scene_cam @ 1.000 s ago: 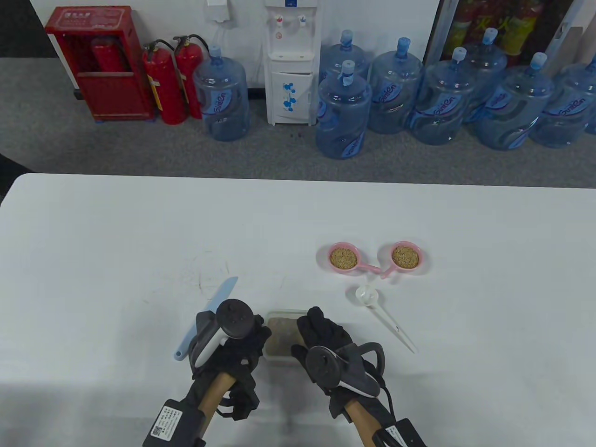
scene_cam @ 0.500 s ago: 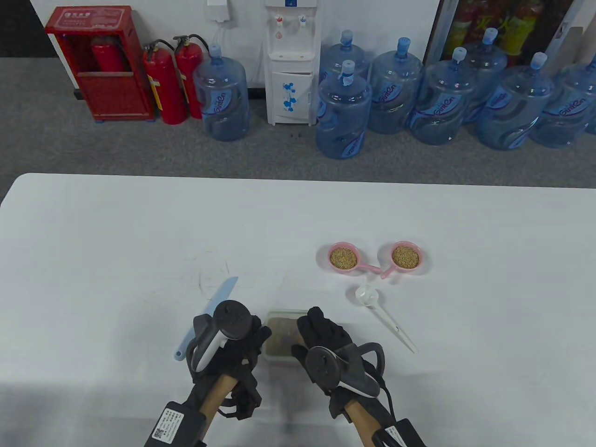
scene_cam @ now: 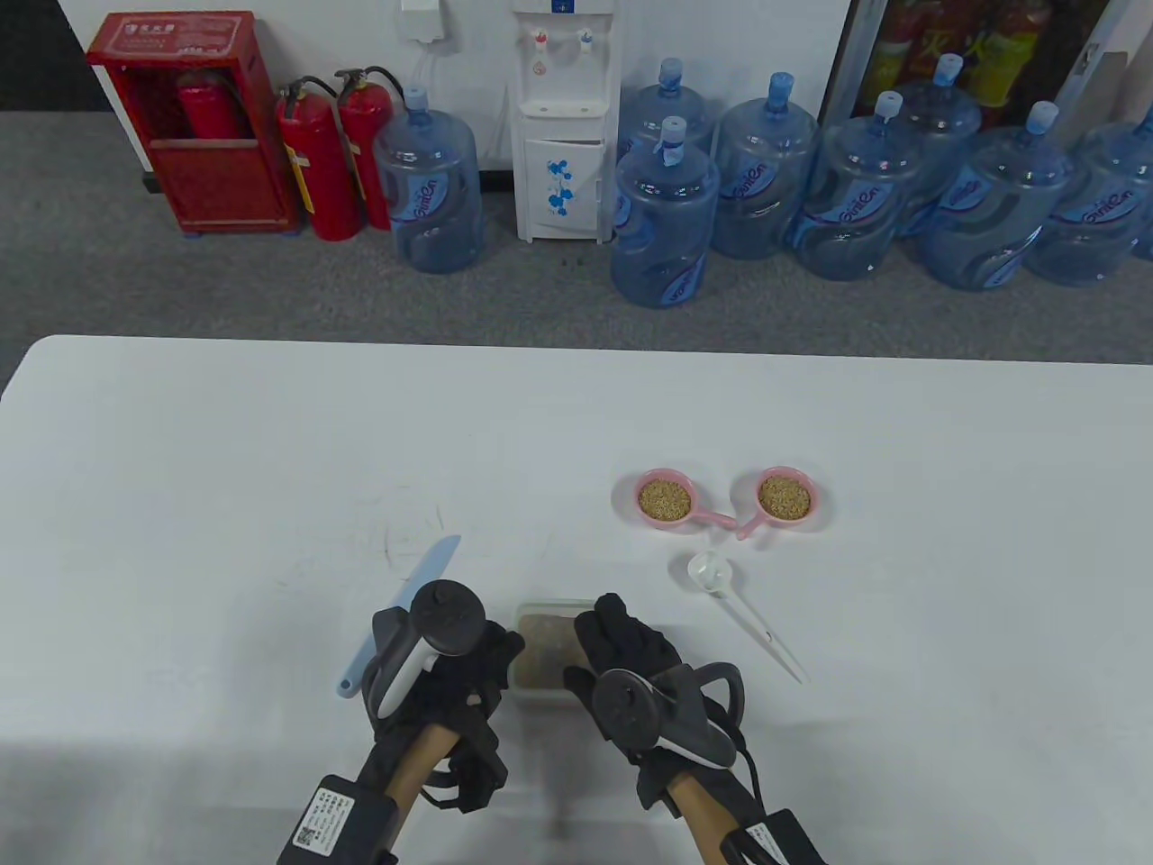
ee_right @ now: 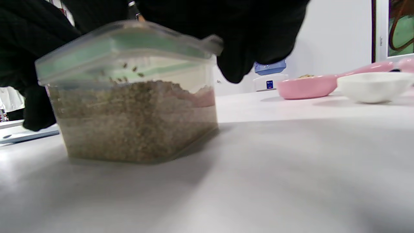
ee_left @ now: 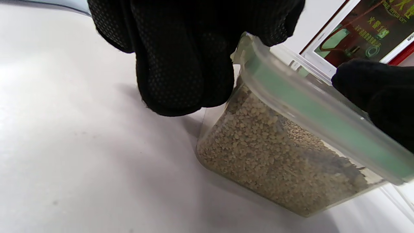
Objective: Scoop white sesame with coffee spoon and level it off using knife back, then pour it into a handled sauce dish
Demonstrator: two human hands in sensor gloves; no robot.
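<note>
A clear box of white sesame [scene_cam: 545, 644] with a green-sealed lid [ee_left: 310, 110] stands near the table's front edge between both hands. My left hand [scene_cam: 500, 656] grips the box's left side, its fingers [ee_left: 181, 81] curled over the lid's edge. My right hand [scene_cam: 602, 623] holds the lid's right edge, its fingers [ee_right: 245, 48] curled over the lid tab. The white coffee spoon [scene_cam: 721, 586] lies empty to the right of the box. A pale blue knife [scene_cam: 423, 572] lies left of my left hand. Two pink handled sauce dishes [scene_cam: 667, 497] [scene_cam: 785, 496] hold sesame.
The white table [scene_cam: 225, 450] stretches bare to the left and back. Beyond its far edge stand water jugs, a dispenser and red fire extinguishers on the floor.
My left hand has shifted very slightly at the box's side. The right hand, box, spoon, knife and dishes have not moved.
</note>
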